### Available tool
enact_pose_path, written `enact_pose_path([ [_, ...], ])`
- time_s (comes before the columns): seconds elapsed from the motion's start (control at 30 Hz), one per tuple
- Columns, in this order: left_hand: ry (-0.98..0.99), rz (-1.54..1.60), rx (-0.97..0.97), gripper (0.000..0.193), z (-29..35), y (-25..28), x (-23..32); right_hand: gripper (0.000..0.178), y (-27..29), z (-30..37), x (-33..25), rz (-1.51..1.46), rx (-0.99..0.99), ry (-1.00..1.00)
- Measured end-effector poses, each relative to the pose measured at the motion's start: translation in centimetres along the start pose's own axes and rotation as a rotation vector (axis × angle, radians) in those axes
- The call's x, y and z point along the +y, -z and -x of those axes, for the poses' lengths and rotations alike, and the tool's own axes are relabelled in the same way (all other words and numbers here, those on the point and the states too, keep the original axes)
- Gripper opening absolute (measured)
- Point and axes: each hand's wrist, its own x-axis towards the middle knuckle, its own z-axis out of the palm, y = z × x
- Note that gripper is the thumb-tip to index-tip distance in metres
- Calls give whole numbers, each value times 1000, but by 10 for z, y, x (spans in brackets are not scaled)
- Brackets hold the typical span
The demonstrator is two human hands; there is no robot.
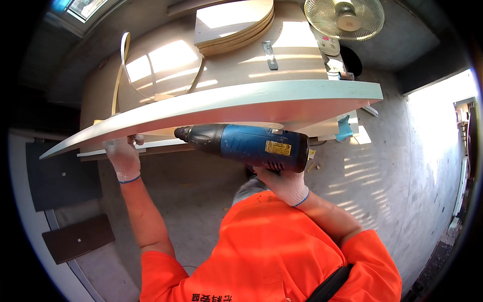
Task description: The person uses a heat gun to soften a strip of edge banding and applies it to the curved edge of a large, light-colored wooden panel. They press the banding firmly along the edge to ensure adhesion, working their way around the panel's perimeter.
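Observation:
My right hand (282,183), in a white glove, grips the handle of a blue and black heat gun (246,143). The gun lies level with its nozzle pointing left, just under the pale edge of a long curved board (226,100). My left hand (123,158), also gloved, presses up against the board's edge at the left, close to the nozzle tip. The board stands on its side on a wooden workbench (297,60). A loose strip of edge banding (121,70) curls up from the board at the left.
A stack of curved wooden panels (234,22) lies on the bench at the back. A fan (344,17) stands at the back right. Dark panels (75,236) lie on the floor at the left. A bright doorway (443,116) opens at the right.

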Motion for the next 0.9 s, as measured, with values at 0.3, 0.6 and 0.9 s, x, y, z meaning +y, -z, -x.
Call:
enact_pose_path([
  [0.3,-30,-46,-22,34,4,-3,0,23,6,4,4,182,43,-56],
  [0.6,-4,-44,-54,20,3,-2,1,23,7,1,-4,169,24,-52],
  [0.9,13,-42,-16,20,5,-7,6,25,-3,-4,-28,127,4,-37],
])
